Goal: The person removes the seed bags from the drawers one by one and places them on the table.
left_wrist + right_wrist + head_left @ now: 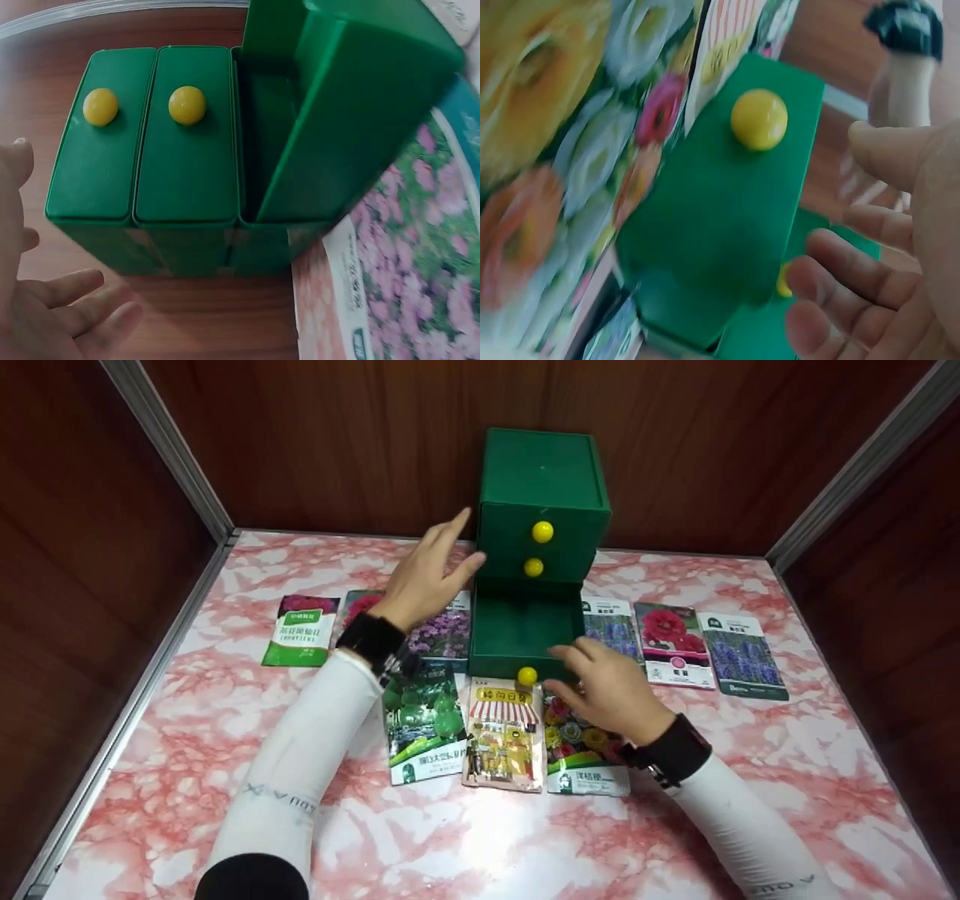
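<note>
A green chest of three drawers (544,472) with yellow ball knobs stands against the back wall. Its bottom drawer (517,622) is pulled out, and the inside shows bare green. My left hand (431,577) is held beside the chest's left side, fingers extended and thumb spread; the left wrist view has this hand (64,307) apart from the chest with nothing in it. At the front right corner of the pulled-out drawer is my right hand (619,686), fingers loosely bent. In the right wrist view its palm holds nothing, near the drawer front (712,195) and knob (759,120).
In front of the drawer lie a green-leaf seed packet (424,727), a striped-awning packet (504,735) and a mixed-flower packet (589,757). Several more flower packets lie at both sides, including a green-and-white one (301,631) and a red-flower one (673,645). Brown panels surround the marbled table (810,780).
</note>
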A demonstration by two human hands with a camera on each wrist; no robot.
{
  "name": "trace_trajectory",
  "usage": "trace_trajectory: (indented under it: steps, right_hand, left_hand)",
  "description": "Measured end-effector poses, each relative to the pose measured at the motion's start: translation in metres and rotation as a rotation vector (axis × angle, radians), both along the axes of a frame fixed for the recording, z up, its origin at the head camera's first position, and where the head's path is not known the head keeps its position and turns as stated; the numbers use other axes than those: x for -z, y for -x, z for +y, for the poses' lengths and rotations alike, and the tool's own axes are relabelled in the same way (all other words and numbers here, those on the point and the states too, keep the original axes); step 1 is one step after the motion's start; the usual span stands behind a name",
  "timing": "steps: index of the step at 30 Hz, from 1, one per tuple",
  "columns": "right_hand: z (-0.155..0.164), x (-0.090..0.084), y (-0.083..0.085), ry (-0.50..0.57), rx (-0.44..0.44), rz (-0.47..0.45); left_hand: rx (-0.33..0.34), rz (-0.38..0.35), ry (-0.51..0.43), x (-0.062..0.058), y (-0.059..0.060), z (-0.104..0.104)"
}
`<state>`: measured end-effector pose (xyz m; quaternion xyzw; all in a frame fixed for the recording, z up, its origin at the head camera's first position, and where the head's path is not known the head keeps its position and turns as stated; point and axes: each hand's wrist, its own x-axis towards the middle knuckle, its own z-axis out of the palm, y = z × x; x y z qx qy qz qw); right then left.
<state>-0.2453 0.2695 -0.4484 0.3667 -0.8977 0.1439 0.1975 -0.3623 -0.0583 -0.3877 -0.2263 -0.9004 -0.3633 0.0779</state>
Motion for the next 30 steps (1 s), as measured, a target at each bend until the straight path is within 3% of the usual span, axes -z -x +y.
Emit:
trace_trajectory:
  steps: [10,16,23,30]
  right_hand:
    - [-0.035,0.007,0.005,-0.130,-0.071,-0.005]
    - [-0.043,0.010,0.009,-0.175,-0.046,0.010]
    - [-0.044,0.010,0.017,-0.173,-0.033,0.023]
    - [-0.046,0.007,0.039,-0.176,-0.007,-0.058]
  left_hand:
    - [0.013,0.001,0.056,-0.016,0.017,0.027]
    - [0.003,-0.034,0.048,-0.018,0.019,0.030]
    - [0.005,-0.026,0.044,-0.017,0.023,0.032]
    - [0.010,-0.026,0.043,-0.018,0.022,0.031]
